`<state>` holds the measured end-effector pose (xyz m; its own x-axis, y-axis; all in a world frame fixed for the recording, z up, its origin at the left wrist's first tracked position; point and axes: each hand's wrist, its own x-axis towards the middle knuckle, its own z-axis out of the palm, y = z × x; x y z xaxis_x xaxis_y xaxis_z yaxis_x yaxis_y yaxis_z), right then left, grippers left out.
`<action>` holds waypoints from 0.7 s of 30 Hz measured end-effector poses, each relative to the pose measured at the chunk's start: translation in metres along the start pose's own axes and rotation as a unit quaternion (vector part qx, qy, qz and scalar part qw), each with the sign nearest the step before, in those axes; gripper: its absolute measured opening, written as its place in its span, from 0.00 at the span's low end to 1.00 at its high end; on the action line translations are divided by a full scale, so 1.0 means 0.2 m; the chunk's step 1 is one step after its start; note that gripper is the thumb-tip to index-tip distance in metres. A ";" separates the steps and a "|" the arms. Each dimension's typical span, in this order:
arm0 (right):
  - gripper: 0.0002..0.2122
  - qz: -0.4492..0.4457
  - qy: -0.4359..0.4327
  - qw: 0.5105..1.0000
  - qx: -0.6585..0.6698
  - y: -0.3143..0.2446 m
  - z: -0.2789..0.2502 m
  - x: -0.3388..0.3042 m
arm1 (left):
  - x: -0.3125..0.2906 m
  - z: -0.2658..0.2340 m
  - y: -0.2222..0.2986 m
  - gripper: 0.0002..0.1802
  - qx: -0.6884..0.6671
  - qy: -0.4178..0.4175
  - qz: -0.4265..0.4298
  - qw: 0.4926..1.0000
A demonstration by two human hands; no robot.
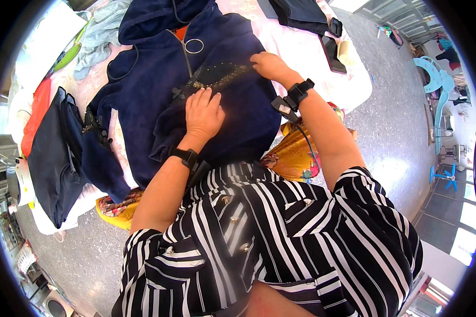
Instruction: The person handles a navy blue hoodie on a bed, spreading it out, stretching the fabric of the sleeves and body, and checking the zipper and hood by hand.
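Observation:
A navy hooded zip sweatshirt (143,100) lies spread on the bed, its hood at the far end. A large metal ring hangs from its zipper pull (194,46). The right-side sleeve appears folded across the front, showing a dark sheer patch with gold beading (219,76). My left hand (204,113) rests flat on this folded part, fingers stretched out. At the garment's right edge, my right hand (269,67) has its fingers bent and closed on the fabric. The other sleeve (103,153) stretches toward the near left, with beaded trim on it too.
Folded dark trousers (58,158) lie left of the sweatshirt, beside a red-orange cloth (35,119). Grey fabric (98,39) sits at the far left. Dark folded clothing (301,16) and a phone-like dark object (331,54) are at the far right. Yellow floral cloth (293,153) hangs by the bed's near edge.

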<state>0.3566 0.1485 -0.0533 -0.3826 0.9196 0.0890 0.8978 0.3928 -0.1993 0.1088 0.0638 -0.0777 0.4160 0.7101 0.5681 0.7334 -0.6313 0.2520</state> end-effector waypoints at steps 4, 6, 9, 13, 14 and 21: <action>0.07 0.009 -0.076 0.996 -0.053 -0.05 -0.04 0.04 | 0.00 0.00 0.00 0.16 0.000 0.000 0.001 1.000; 0.07 0.021 -0.100 0.991 -0.081 -0.08 -0.05 0.06 | 0.00 0.00 0.00 0.16 -0.001 0.002 0.002 1.000; 0.08 0.039 -0.107 0.987 -0.109 -0.12 -0.05 0.07 | 0.01 -0.01 0.00 0.16 -0.003 0.004 0.004 1.000; 0.08 0.041 -0.077 0.992 -0.091 -0.11 -0.04 0.07 | 0.00 -0.01 0.01 0.16 -0.003 0.002 0.002 1.000; 0.08 0.041 -0.063 0.994 -0.081 -0.10 -0.05 0.07 | 0.01 -0.01 0.01 0.16 -0.003 0.000 0.000 1.000; 0.08 0.098 0.053 0.993 0.033 0.05 -0.07 0.02 | 0.00 -0.01 0.00 0.16 -0.004 -0.006 -0.001 1.000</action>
<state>0.3665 0.1568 -0.0414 -0.1729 0.9744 0.1438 0.9355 0.2081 -0.2855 0.1082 0.0631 -0.0760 0.4206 0.7156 0.5577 0.7307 -0.6315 0.2592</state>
